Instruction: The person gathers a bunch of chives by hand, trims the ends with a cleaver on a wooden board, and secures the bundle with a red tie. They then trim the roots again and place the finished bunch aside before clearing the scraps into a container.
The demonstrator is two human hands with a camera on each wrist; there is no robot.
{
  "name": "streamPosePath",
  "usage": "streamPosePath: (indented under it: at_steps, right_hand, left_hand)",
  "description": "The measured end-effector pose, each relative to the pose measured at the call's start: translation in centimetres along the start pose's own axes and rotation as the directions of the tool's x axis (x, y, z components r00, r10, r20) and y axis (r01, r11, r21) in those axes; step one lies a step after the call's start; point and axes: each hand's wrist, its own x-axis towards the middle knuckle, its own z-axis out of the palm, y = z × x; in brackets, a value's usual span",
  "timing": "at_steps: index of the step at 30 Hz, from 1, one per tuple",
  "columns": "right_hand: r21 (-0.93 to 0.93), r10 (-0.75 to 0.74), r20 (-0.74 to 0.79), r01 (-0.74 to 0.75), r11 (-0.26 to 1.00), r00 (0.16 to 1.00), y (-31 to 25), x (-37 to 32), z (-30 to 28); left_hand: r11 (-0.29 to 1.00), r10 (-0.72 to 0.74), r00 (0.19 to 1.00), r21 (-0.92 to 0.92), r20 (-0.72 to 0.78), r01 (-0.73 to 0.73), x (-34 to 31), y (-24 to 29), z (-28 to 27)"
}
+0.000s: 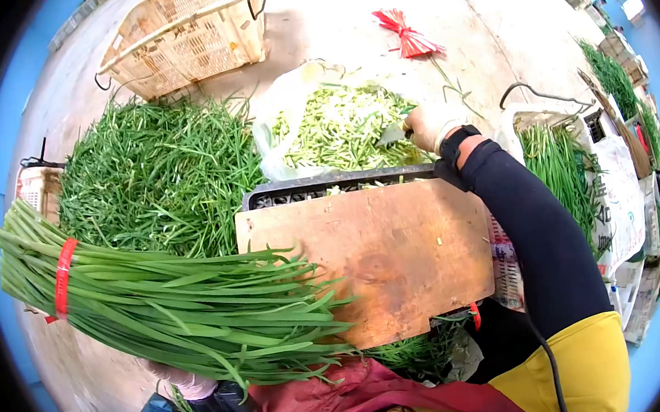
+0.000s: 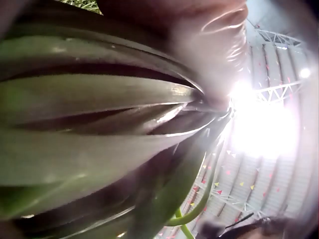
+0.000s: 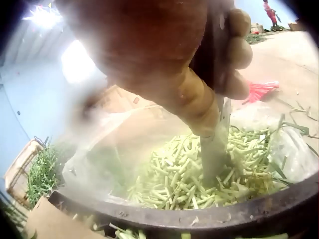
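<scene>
A large bundle of green garlic chives (image 1: pixel 190 302), bound with red tape (image 1: pixel 65 279), lies across the left side of the wooden board (image 1: pixel 380 256). My left hand (image 1: pixel 175 379) in a thin glove holds the bundle from below, mostly hidden by the leaves. In the left wrist view, leaves gather tightly at the gloved hand (image 2: pixel 212 50). My gloved right hand (image 1: pixel 432 127) grips a knife (image 1: pixel 392 134) beyond the board's far right corner. Its blade (image 3: pixel 214 159) points down into a pile of cut pale stem ends (image 3: pixel 174 172) in a clear plastic bag (image 1: pixel 269 137).
A black crate rim (image 1: pixel 328 184) runs along the board's far edge. Loose greens (image 1: pixel 157 173) are heaped at left, below a cream plastic basket (image 1: pixel 185 43). Red-and-white ties (image 1: pixel 408 35) lie on the floor. At right, a basket holds more chives (image 1: pixel 555 165).
</scene>
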Motion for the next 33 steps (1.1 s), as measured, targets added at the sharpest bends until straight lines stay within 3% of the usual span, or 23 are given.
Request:
streamPosePath:
  at_steps: [1,2,3,6,10,12,15,16,18,20,22,24,29,30,33]
  right_hand:
    - [-0.011,-0.004,-0.025,0.004,1.000,1.000,-0.4,-0.3,-0.3]
    - [0.054,-0.022,-0.083,0.027,0.998,0.996,-0.2,-0.6,0.7]
    - [0.103,-0.057,-0.110,0.068,0.992,0.992,-0.2,-1.4,1.3]
    - [0.150,-0.089,-0.141,0.110,0.983,0.986,0.0,0.1,5.5]
    - [0.232,0.061,-0.190,-0.016,0.973,0.980,-3.8,3.3,5.2]
    - [0.384,0.140,-0.227,-0.043,0.922,0.964,-5.3,5.2,6.1]
    - [0.531,0.117,-0.183,-0.002,0.847,0.976,-5.6,4.9,4.6]
    - [0.511,0.069,-0.235,0.063,0.857,0.970,-4.9,4.6,4.6]
    - [0.366,-0.023,-0.098,0.057,0.929,0.995,-2.9,3.4,4.3]
    - [0.197,-0.042,-0.036,0.048,0.979,0.998,1.0,3.4,6.9]
    - [0.146,-0.018,-0.024,0.021,0.989,1.000,4.3,3.0,8.7]
    - [0.100,-0.021,-0.032,0.024,0.995,0.999,4.0,0.5,6.5]
    - [0.004,0.011,0.151,-0.012,1.000,0.989,0.6,1.3,3.8]
    - [0.116,-0.097,0.109,0.084,0.990,0.989,-0.1,1.2,3.9]
    - [0.193,-0.161,0.038,0.150,0.970,0.986,-3.3,1.8,4.9]
  left_hand:
    - [0.998,0.053,0.972,0.047,-0.228,-0.043,0.5,-0.2,2.0]
    - [0.991,0.116,0.892,0.105,-0.437,-0.078,1.0,-0.3,3.6]
    - [0.972,0.212,0.860,0.195,-0.464,-0.134,1.3,-0.4,4.2]
    - [0.974,0.192,0.912,0.186,-0.364,-0.131,0.9,-0.4,3.6]
    - [0.977,0.178,0.937,0.170,-0.300,-0.131,0.4,-0.3,2.5]
    - [0.980,0.166,0.947,0.153,-0.274,-0.128,-0.1,-0.3,1.9]
    - [0.982,0.153,0.954,0.149,-0.257,-0.117,-0.8,-0.2,0.5]
    - [0.982,0.154,0.953,0.145,-0.261,-0.119,-1.0,-0.1,0.3]
    - [0.982,0.157,0.951,0.144,-0.268,-0.122,-0.9,-0.3,0.1]
    - [0.984,0.151,0.952,0.137,-0.268,-0.117,-0.9,-0.3,0.2]
    - [0.983,0.153,0.953,0.138,-0.263,-0.120,-1.0,-0.2,0.0]
    - [0.984,0.146,0.954,0.136,-0.261,-0.114,-1.2,-0.2,-0.1]
    - [0.984,0.141,0.959,0.139,-0.247,-0.109,-1.4,-0.2,-0.3]
    - [0.985,0.138,0.959,0.139,-0.248,-0.106,-1.4,-0.2,-0.3]
    - [0.986,0.132,0.962,0.133,-0.240,-0.102,-1.5,-0.2,-0.4]
